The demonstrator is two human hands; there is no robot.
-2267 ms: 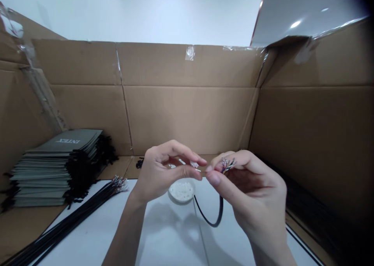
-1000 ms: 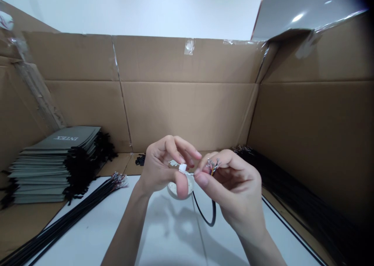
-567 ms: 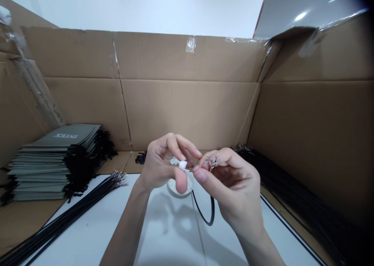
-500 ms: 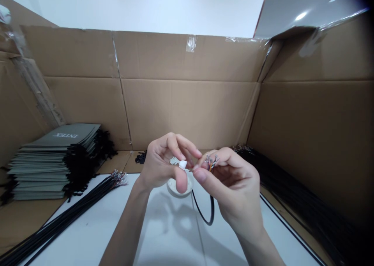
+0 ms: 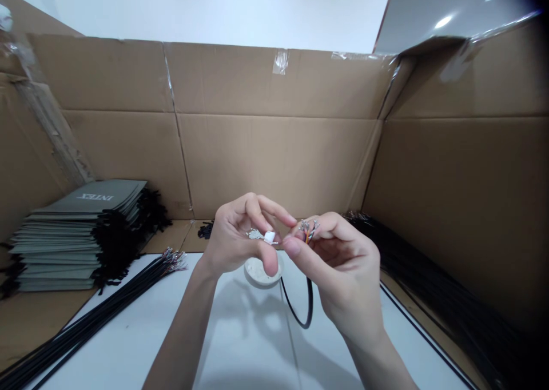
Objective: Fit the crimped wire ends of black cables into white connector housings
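Between thumb and fingers, my left hand [image 5: 240, 235] holds a small white connector [image 5: 269, 237]; small pale pieces [image 5: 255, 234] show beside it inside the hand. My right hand [image 5: 343, 264] pinches the stripped end of a black cable [image 5: 309, 304], whose thin coloured wires [image 5: 309, 231] with metal tips fan out above the fingers. The fingertips of both hands nearly meet. Whatever lies between the right thumb and forefinger is too small to make out. Below the hands, a round white dish [image 5: 261, 273] rests on the white table.
A bundle of black cables [image 5: 115, 304] with bare wire ends lies at the left. Behind it stands a stack of grey-green INTEX sleeves [image 5: 64, 247]. More black cables [image 5: 412, 275] run along the right. Cardboard walls [image 5: 278, 161] enclose the white table [image 5: 249, 344].
My right hand has shifted slightly up and left with the cable. My left hand has barely moved and keeps the white connector.
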